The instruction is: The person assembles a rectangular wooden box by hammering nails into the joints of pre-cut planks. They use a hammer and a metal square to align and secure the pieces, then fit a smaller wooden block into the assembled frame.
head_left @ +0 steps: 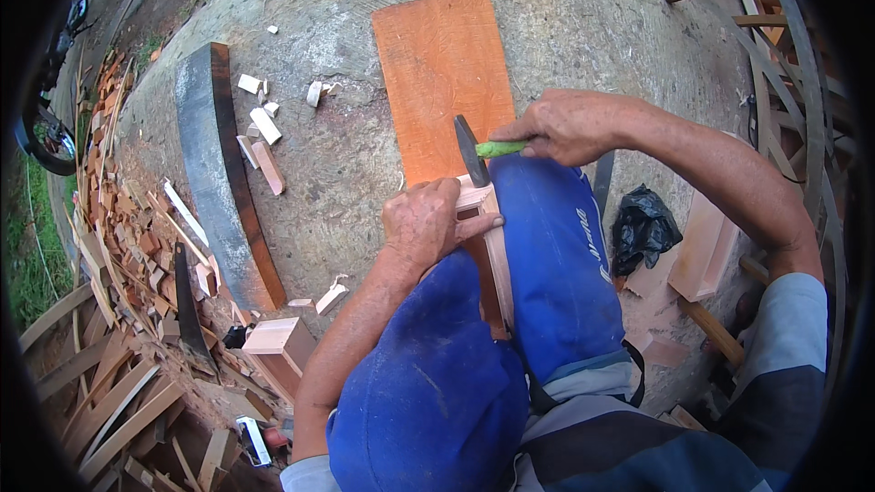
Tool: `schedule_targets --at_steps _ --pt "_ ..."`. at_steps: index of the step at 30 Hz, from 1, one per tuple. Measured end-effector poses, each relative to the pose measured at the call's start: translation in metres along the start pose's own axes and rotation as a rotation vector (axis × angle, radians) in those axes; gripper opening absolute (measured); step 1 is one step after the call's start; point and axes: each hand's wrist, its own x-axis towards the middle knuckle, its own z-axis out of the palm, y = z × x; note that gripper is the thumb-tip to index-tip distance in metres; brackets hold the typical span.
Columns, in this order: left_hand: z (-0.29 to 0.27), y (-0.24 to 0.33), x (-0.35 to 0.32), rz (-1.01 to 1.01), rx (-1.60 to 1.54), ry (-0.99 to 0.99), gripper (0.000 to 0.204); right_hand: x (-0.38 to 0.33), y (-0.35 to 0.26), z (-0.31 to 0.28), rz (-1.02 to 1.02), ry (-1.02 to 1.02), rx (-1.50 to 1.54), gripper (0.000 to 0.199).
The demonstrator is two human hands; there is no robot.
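My right hand [567,126] is closed round the green handle of a hammer [470,151]. The dark steel head stands right at the far end of a narrow wooden frame [497,264]; whether it touches the wood I cannot tell. My left hand [424,221] grips that far end, thumb laid across the opening and fingers over the left side. Between my blue-clad legs lies the frame, its near part hidden by the left leg. Beyond it, an orange-brown board [442,73] rests flat on the ground.
A thick dark beam [219,173] lies at the left, with wood offcuts [266,126] beside it. A handsaw [189,305] and a heap of scrap wood [109,392] are farther left. At the right are a black plastic bag [643,228] and a wooden box piece [706,251].
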Motion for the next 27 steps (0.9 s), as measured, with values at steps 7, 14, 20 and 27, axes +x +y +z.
schedule_targets --at_steps 7,14,20,27 --pt "0.000 0.000 -0.001 0.024 0.026 0.014 0.076 -0.004 0.000 0.009 -0.026 -0.125 -0.002 0.048" --pt "-0.003 0.004 -0.002 -0.014 0.023 -0.032 0.075 -0.013 0.010 0.028 -0.029 -0.094 0.068 0.047" --pt "-0.002 0.000 -0.002 -0.023 0.012 -0.043 0.074 -0.004 0.053 0.077 0.357 0.549 0.369 0.055" --pt "0.001 -0.003 -0.003 -0.017 -0.011 -0.045 0.071 0.011 0.122 0.140 0.622 0.787 0.649 0.056"
